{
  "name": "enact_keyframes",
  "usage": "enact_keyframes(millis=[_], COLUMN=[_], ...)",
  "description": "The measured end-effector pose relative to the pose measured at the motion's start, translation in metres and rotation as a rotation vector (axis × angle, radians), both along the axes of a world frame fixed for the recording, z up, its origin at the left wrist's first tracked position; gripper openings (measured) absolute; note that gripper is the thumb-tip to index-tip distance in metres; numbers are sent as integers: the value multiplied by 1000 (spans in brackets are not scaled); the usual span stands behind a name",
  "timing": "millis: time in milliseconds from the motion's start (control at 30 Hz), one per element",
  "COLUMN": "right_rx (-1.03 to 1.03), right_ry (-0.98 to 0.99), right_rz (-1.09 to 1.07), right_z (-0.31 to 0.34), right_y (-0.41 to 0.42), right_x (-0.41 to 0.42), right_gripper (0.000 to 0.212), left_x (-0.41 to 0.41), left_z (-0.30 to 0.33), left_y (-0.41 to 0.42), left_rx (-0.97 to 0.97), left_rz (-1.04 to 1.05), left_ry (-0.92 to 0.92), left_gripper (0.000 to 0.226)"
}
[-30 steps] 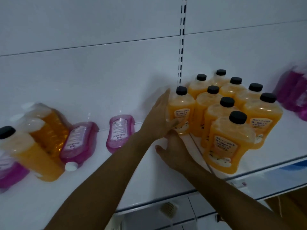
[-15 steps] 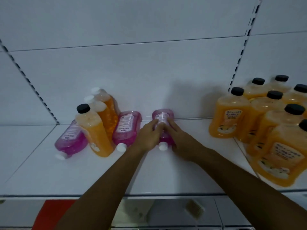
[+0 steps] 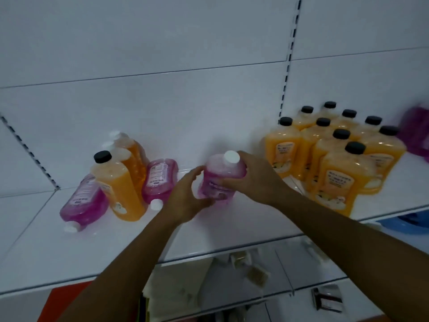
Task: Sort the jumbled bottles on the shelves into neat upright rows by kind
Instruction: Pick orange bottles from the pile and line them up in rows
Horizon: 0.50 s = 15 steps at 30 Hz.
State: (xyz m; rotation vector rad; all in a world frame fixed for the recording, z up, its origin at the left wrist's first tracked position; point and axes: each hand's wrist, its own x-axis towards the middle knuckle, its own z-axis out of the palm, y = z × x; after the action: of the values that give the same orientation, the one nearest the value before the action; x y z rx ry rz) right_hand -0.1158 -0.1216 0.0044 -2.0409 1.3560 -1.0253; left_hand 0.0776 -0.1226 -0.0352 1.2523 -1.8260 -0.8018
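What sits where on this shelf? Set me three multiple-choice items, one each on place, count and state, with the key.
1. Where is the lone black-capped orange bottle on the left?
A. Behind the orange group
B. Between the two lying pink bottles
C. On the lower shelf

2. How many pink bottles lie on their sides left of the hands?
A. Two
B. Four
C. None

3. What state is the middle pink bottle in?
A. Flat, untouched
B. Uncapped
C. Cap up, gripped from both sides

Key:
1 B: the orange bottle has a pink one on either side.
2 A: the lying pink bottles number two.
3 C: the left grip and right grip hold the middle pink bottle, white cap on top.
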Motion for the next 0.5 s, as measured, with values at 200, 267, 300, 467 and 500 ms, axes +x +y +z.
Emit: enact_keyframes(millis=[200, 267, 300, 467, 500], right_rx=[78, 167, 195, 238, 241], right_ry=[36, 9, -19, -55, -63], right_rz=[-132, -199, -218, -354, -383], right_z=[43, 50, 52, 50, 49], right_y=[60, 83, 97, 164, 173], right_x=[-44, -71, -85, -153, -164], right_gripper=[55, 57, 54, 43, 42], left_x=[-50, -75, -89, -168, -183], left_z=[-1, -6, -9, -23, -24], left_y=[19, 29, 35, 64, 69], left_rx=[139, 146, 158, 192, 185], left_rz=[-351, -439, -482, -668, -695], left_ry=[3, -9, -11, 20, 18], left_gripper=[41, 41, 44, 54, 52])
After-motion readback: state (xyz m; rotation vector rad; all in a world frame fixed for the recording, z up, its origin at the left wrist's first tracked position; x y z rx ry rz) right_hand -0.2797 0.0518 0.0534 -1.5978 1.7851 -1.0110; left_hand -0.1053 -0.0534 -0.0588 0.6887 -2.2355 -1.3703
